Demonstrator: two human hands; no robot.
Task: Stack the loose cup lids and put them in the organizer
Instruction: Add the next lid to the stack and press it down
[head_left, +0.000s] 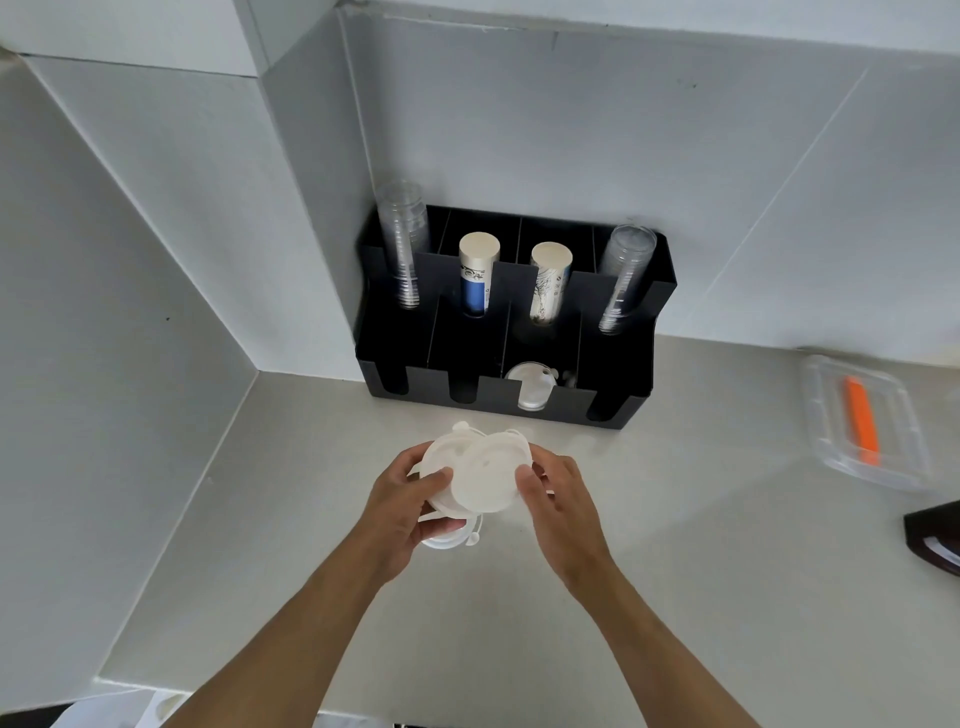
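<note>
A bunch of white plastic cup lids (477, 475) is held above the counter between both hands, a short way in front of the organizer. My left hand (410, 506) grips the bunch from the left and underneath. My right hand (558, 499) presses its right edge with thumb and fingers. The lids sit unevenly, some sticking out at the top and bottom. The black organizer (498, 402) stands against the wall. A few white lids (531, 387) lie in its third front slot from the left; the other front slots look dark.
Clear cup stacks (402, 244) and paper cup stacks (475, 275) stand tilted in the organizer's rear slots. A clear plastic tray (831, 415) holding an orange item (862, 421) lies at the right. A dark object (935, 535) sits at the right edge. Walls close in at left and behind.
</note>
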